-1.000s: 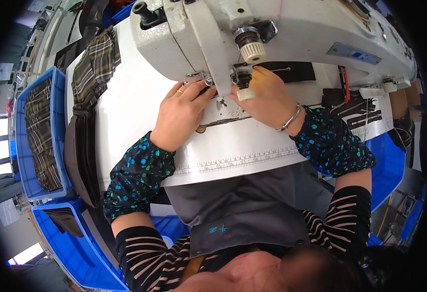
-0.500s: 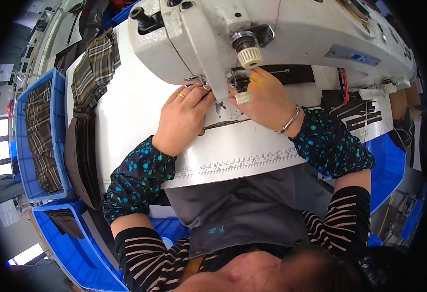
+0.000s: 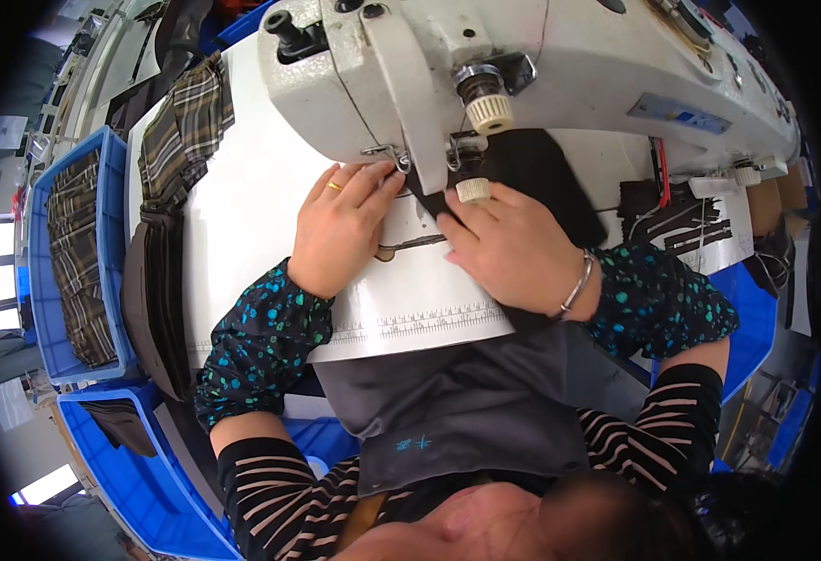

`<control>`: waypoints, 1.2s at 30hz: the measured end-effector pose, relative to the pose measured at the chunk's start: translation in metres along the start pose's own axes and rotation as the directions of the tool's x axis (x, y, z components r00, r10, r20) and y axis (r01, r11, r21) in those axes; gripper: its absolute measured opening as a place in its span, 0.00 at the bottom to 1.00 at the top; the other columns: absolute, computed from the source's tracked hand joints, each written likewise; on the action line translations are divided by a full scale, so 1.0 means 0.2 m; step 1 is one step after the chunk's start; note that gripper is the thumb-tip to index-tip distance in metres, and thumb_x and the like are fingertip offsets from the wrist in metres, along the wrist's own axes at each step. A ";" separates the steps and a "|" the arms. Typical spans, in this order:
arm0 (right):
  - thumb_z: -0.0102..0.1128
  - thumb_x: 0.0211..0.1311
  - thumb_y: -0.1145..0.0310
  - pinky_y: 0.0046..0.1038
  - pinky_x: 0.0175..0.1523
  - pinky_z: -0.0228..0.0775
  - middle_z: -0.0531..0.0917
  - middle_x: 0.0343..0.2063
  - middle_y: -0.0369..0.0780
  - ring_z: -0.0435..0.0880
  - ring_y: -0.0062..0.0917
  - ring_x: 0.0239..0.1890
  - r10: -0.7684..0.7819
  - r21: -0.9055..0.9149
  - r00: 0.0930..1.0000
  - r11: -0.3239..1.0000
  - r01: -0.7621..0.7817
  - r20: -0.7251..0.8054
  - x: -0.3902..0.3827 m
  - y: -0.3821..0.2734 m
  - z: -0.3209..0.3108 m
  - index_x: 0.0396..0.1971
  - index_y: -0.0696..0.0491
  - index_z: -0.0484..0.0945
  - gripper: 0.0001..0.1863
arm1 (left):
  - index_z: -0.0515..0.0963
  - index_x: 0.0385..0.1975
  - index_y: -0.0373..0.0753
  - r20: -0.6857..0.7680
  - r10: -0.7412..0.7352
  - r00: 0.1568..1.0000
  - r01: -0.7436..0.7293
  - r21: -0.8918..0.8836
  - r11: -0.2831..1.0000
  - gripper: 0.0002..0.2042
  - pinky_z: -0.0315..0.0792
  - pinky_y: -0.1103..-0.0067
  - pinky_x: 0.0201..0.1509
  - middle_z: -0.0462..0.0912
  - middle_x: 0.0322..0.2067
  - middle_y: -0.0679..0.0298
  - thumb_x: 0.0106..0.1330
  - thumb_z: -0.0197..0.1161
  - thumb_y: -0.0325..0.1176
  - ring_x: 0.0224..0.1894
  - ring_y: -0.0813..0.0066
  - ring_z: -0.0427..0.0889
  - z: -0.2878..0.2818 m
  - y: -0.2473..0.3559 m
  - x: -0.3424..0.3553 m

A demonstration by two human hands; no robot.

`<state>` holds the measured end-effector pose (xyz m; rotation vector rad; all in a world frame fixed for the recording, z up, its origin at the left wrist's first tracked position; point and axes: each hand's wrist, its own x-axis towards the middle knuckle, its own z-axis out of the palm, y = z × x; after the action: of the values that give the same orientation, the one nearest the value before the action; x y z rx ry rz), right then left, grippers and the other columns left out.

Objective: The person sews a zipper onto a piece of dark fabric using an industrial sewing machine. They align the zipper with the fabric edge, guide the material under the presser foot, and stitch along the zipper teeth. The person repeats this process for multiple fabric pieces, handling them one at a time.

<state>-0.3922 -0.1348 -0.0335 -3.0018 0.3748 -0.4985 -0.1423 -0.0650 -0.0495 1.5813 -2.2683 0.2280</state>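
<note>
- From my remote station I observe both bare hands at a white sewing machine (image 3: 597, 61) on a white desk (image 3: 242, 224).
- Left hand (image 3: 336, 234): laid forward, fingers close together and only slightly bent, tips at the presser-foot area under the machine head. A ring is worn. I cannot tell whether these fingers grip anything.
- Right hand (image 3: 523, 251): fingers loosely curved, the thumb set slightly apart, tips by the near edge of the dark cloth (image 3: 551, 182), just beside a white knob (image 3: 473, 191). I cannot tell whether the cloth is pinched or merely touched.
- Dark cloth: spread on the desk under the machine arm, beyond the right hand, one end narrowing toward the presser foot. Dark material also shows below the right wrist; I cannot confirm it is the same piece.
- Near edge of desk: a printed ruler scale (image 3: 429, 323).
- Right of desk: dark strips (image 3: 700, 220) and a red-handled tool (image 3: 662, 173).
- Left of desk: a plaid cloth (image 3: 186, 117), with a stack of dark brown cloth (image 3: 155, 299) nearer the person.
- Beyond that stack: a blue bin (image 3: 117, 262) holding plaid pieces.
</note>
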 end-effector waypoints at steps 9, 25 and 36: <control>0.74 0.58 0.51 0.39 0.65 0.72 0.87 0.45 0.45 0.84 0.39 0.56 0.031 0.061 0.999 0.998 -0.029 -0.034 0.05 0.09 0.06 0.44 0.54 0.85 0.24 | 0.85 0.55 0.35 0.039 -0.024 0.999 0.028 -0.109 0.994 0.24 0.78 0.65 0.64 0.85 0.58 0.58 0.62 0.75 0.42 0.61 0.56 0.83 -0.02 0.09 -0.07; 0.76 0.52 0.46 0.45 0.68 0.72 0.88 0.48 0.42 0.83 0.39 0.59 0.013 0.008 0.999 1.000 -0.013 -0.034 0.03 0.10 0.07 0.46 0.54 0.85 0.30 | 0.82 0.61 0.37 0.099 -0.032 0.995 0.039 -0.067 0.997 0.34 0.75 0.66 0.66 0.81 0.64 0.63 0.55 0.74 0.52 0.66 0.58 0.78 -0.01 0.14 -0.05; 0.77 0.49 0.45 0.45 0.68 0.71 0.88 0.47 0.40 0.83 0.39 0.59 -0.003 -0.015 0.998 1.000 0.002 -0.062 0.04 0.11 0.07 0.46 0.53 0.86 0.31 | 0.82 0.61 0.38 0.105 -0.051 0.993 0.061 -0.088 0.994 0.35 0.76 0.68 0.64 0.81 0.64 0.63 0.55 0.74 0.52 0.62 0.60 0.81 -0.01 0.15 -0.06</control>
<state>-0.3855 -0.1576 -0.0473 -3.0070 0.3802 -0.5934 -0.1660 -0.0437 -0.0500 1.6411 -2.2717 0.0284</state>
